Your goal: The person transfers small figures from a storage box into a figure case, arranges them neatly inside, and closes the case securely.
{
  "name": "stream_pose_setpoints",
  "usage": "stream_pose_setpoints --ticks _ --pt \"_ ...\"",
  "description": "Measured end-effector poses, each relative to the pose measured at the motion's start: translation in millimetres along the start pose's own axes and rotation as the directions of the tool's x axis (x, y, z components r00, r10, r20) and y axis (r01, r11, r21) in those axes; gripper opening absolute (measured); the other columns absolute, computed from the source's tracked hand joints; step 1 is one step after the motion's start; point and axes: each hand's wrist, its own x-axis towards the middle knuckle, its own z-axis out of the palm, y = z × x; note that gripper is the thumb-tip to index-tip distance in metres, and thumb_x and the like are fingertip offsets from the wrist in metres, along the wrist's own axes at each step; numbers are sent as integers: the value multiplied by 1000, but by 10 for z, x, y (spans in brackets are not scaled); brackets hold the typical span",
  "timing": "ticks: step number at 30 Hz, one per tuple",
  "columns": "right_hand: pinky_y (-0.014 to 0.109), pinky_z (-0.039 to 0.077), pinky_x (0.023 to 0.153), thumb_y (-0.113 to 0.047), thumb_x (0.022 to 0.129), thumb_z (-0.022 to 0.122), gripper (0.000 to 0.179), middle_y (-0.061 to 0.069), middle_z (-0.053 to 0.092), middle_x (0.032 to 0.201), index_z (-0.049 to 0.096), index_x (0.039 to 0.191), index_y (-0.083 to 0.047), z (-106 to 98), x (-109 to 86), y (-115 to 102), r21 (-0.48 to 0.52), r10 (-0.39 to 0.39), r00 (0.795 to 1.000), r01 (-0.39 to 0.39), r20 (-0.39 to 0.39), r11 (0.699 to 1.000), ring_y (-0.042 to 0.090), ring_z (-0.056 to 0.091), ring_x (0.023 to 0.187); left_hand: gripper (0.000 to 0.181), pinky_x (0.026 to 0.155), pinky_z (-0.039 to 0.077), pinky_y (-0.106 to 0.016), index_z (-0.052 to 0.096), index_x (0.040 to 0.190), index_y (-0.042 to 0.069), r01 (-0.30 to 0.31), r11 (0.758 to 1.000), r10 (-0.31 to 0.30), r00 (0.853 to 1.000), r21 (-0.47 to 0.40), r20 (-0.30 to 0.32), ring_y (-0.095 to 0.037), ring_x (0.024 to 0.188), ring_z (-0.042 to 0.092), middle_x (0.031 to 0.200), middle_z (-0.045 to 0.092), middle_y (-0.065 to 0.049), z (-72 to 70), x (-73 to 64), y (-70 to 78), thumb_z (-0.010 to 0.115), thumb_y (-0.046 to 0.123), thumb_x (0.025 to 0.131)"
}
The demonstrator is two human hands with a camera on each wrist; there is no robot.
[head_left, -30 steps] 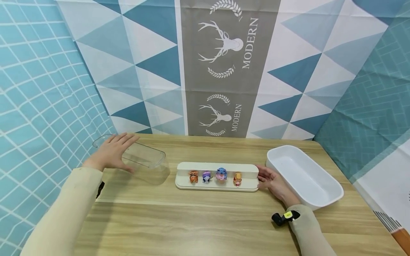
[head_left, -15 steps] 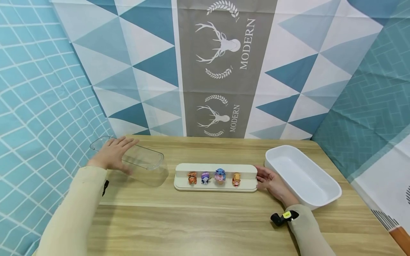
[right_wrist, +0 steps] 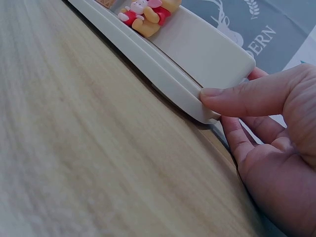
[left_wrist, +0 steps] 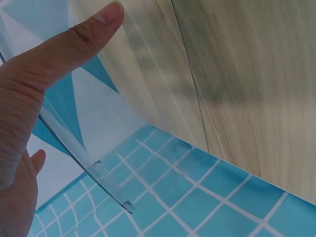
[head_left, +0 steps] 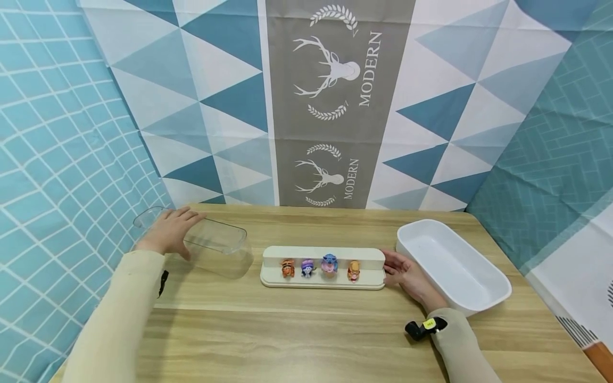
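A long cream display stand (head_left: 323, 283) sits mid-table with several small cartoon figurines along its step: an orange striped one (head_left: 288, 268), a purple-capped one (head_left: 308, 267), a blue one (head_left: 329, 264) and a yellow bear (head_left: 353, 270). At its right end my right hand (head_left: 407, 275) pinches the base, thumb (right_wrist: 217, 101) on the edge and fingertips (right_wrist: 232, 133) low against it. To the left, a clear plastic cover (head_left: 227, 252) stands with its rim upward. My left hand (head_left: 170, 231) spans it from above, thumb (left_wrist: 81, 42) extended along the near side; whether it touches is unclear.
A white rectangular tub (head_left: 452, 266) stands on the right, close beside my right hand. Patterned cloth (head_left: 335, 106) hangs behind the wooden table (head_left: 306, 330), and blue tiled cloth (head_left: 72, 159) borders its left side.
My left hand has shifted slightly right and down over the clear cover, its thumb drawing in toward the near side. The right hand keeps its hold on the stand's end.
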Motion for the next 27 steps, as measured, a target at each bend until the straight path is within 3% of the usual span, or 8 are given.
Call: stream_pose_setpoints --ticks 13,20,27 --pt "19 50 98 26 70 64 82 -3 61 120 32 145 17 3 -7 3 10 -4 1000 4 5 1000 4 58 111 115 108 26 -73 47 144 0 86 995 -84 996 -54 35 -51 138 30 145 44 -30 -11 45 10 97 41 50" --pt "18 50 98 24 71 64 82 -2 60 122 32 146 16 -8 7 -9 2 -10 1000 10 4 1000 5 58 111 109 106 26 -76 48 143 -2 116 984 -119 993 -133 -20 -53 123 46 140 46 -32 -52 36 11 97 36 54" --pt "18 50 98 24 70 65 83 -1 60 123 32 146 16 -11 2 -7 -1 -5 1000 5 7 1000 5 58 111 105 103 30 -75 49 143 0 137 979 -145 988 -152 -46 -53 115 53 138 48 -30 -55 63 9 95 36 56"
